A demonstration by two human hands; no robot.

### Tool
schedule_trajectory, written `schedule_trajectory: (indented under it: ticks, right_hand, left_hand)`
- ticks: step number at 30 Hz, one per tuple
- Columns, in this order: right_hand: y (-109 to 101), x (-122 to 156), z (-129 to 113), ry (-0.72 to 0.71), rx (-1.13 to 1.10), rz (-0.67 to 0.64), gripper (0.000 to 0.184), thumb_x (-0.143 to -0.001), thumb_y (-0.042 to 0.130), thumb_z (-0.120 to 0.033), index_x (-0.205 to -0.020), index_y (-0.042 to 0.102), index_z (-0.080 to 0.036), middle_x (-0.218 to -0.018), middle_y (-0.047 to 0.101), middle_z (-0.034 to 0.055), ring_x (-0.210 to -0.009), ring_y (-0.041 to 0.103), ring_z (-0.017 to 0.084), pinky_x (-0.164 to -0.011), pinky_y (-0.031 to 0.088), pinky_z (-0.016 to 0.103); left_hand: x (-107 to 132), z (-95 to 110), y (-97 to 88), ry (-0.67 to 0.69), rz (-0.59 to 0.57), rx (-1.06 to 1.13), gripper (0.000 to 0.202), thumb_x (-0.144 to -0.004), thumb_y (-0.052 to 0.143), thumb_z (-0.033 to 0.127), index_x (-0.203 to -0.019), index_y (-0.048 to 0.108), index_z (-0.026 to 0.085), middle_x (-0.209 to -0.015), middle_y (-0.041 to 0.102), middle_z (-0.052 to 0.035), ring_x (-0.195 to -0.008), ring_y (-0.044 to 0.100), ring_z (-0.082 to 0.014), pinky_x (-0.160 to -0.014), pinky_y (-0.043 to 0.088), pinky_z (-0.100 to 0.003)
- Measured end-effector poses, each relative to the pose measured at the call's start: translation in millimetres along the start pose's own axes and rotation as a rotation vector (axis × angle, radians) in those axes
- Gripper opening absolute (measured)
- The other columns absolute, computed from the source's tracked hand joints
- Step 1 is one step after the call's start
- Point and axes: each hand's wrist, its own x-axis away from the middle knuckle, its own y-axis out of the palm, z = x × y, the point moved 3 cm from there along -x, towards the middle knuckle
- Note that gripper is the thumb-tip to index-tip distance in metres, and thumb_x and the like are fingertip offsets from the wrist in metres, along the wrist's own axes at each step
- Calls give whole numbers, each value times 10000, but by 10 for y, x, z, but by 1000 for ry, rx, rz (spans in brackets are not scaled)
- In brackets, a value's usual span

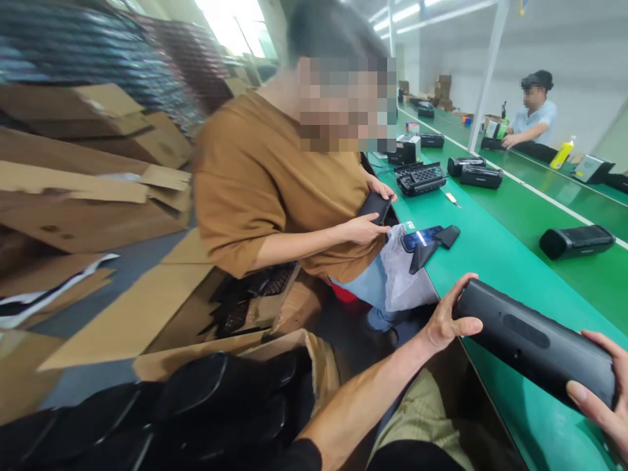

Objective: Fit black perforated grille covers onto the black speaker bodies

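Note:
Both my hands hold a long black speaker-like housing (532,340) over the green table (495,255). My left hand (447,317) grips its left end, fingers wrapped round it. My right hand (599,386) clasps the right end, thumb and fingers curled over the body. The housing lies level, slanting down to the right.
A co-worker in a brown top (275,176) sits to the left holding a black part (375,206). A phone (420,237) lies on the table by black pieces. More black housings (576,241) lie further back. Cardboard boxes (93,170) are stacked on the left. Another person (534,118) sits far right.

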Motion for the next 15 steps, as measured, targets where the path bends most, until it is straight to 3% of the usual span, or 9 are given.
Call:
schedule_trajectory:
  ticks: [3,6,11,15]
  right_hand:
    - [2,-152,193,28,29,-22,910,-808,725,-766,-1567,468,-335,-1494,586,107,-1269,623,416,-904,586,447]
    - [3,-284,236,-48,76,-35,1027,-716,812,-758,-1569,457,-308,-1474,590,127,-1265,626,421,-916,599,449]
    - [24,-208,43,-80,98,71,888,-729,777,-781,-1435,557,-289,-1287,656,87,-1084,668,359,-856,591,431]
    - [33,-100,-104,-50,75,46,809,-783,750,-740,-1420,545,-285,-1285,648,77,-1062,659,336,-857,555,411]
  left_hand:
    - [-1,-103,-15,-41,79,21,993,-592,991,520,-1484,631,272,-1190,716,-56,-1116,659,-303,-1039,518,-421]
    - [-33,-124,-48,-70,119,52,993,-600,989,562,-1483,641,270,-1227,715,-60,-1180,646,-313,-1114,486,-447]
    - [-42,-52,-62,-137,-50,17,1235,-537,1045,540,-1618,503,290,-1367,687,-79,-1306,610,-343,-1194,441,-477]
    - [-41,23,-83,-85,-30,-94,1232,-549,1047,523,-1622,505,251,-1384,684,-92,-1340,590,-382,-1227,405,-503]
